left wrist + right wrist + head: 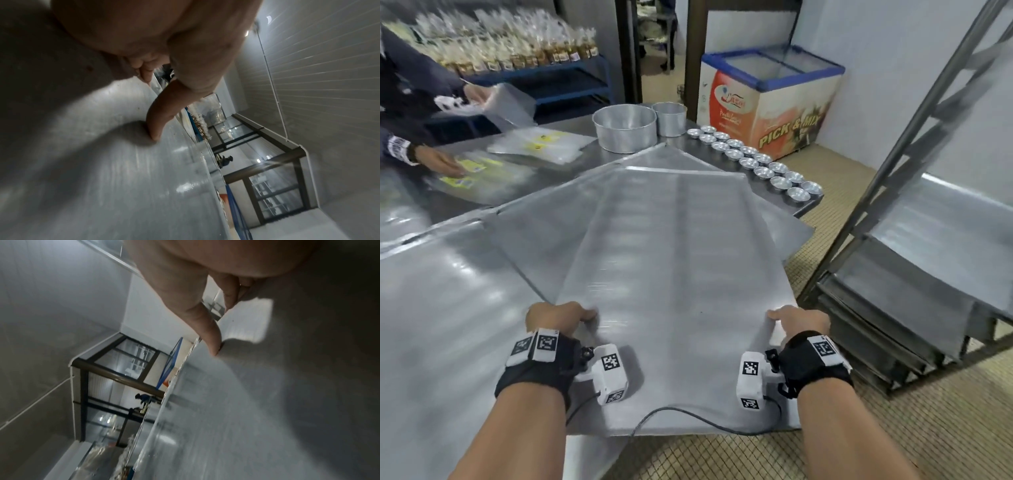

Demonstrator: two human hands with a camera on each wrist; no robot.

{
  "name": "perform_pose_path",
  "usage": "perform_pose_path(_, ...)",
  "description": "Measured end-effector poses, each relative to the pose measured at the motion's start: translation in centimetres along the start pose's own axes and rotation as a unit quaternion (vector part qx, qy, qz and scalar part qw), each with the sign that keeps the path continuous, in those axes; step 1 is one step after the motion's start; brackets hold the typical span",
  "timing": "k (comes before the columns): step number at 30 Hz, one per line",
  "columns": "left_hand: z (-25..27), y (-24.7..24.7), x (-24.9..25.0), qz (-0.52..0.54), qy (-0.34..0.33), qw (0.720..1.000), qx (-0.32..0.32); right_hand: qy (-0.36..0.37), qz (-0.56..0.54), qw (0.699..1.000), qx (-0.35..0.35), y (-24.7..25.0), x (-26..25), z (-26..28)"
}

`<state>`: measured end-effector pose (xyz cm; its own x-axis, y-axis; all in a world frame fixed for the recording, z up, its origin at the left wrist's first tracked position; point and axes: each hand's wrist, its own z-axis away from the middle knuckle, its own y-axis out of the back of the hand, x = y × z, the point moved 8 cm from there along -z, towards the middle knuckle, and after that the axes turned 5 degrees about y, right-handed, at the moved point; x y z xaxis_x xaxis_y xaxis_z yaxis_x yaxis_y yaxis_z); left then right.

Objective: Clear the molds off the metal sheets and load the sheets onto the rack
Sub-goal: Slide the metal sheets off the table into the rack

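A large bare metal sheet (678, 260) lies tilted over another metal sheet (524, 236) on the steel table. My left hand (558, 317) grips its left edge near me, thumb (158, 128) pressed on top and fingers curled under. My right hand (799, 318) grips the right edge the same way, thumb (211, 340) on the sheet's top (267, 402). Several small round molds (760, 161) stand in two rows along the table's far right edge. The rack (914, 260) stands at my right, with a sheet (945, 236) resting on its rails.
Two round aluminium pans (625, 128) stand at the table's far end. Another person's hands (441, 162) work with clear plastic bags (541, 145) at the left. A chest freezer (770, 99) stands beyond the table. Tiled floor (893, 438) separates table and rack.
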<state>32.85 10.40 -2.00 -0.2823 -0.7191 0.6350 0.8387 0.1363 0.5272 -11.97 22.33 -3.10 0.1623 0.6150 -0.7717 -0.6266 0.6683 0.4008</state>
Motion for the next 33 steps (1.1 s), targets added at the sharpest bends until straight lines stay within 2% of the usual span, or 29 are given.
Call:
perform_pose_path(5,3.5,-2.0,1.9,-0.049,-0.081,0.996,-0.003,-0.005,-0.075,0.995,0.060,5.2,2.4,1.7)
perform_pose_path(6,5.5,-2.4,2.5,-0.025,-0.093,0.995,-0.016,-0.008,-0.089,0.993,0.075,6.6,3.1,2.0)
perform_pose_path(9,8.8,-4.4,3.6,-0.073,-0.140,0.987,-0.039,-0.024,-0.122,0.987,0.105,10.2,5.2,2.7)
perform_pose_path(13,11.1,-8.1,3.3,-0.074,-0.143,0.981,-0.109,-0.039,-0.147,0.975,0.161,16.1,8.3,4.0)
perform_pose_path(21,17.5,-15.0,2.5,-0.119,-0.203,0.956,-0.175,-0.062,-0.189,0.953,0.229,26.2,14.4,6.9)
perform_pose_path(24,20.2,-17.2,1.9,-0.132,-0.220,0.945,-0.202,-0.076,-0.203,0.946,0.240,29.0,15.9,8.6)
perform_pose_path(30,25.6,-20.7,1.8,-0.162,-0.256,0.927,-0.223,-0.091,-0.253,0.914,0.303,34.5,18.7,10.9)
perform_pose_path(33,27.3,-22.8,1.7,-0.169,-0.232,0.926,-0.244,-0.093,-0.252,0.910,0.316,36.2,19.5,11.0)
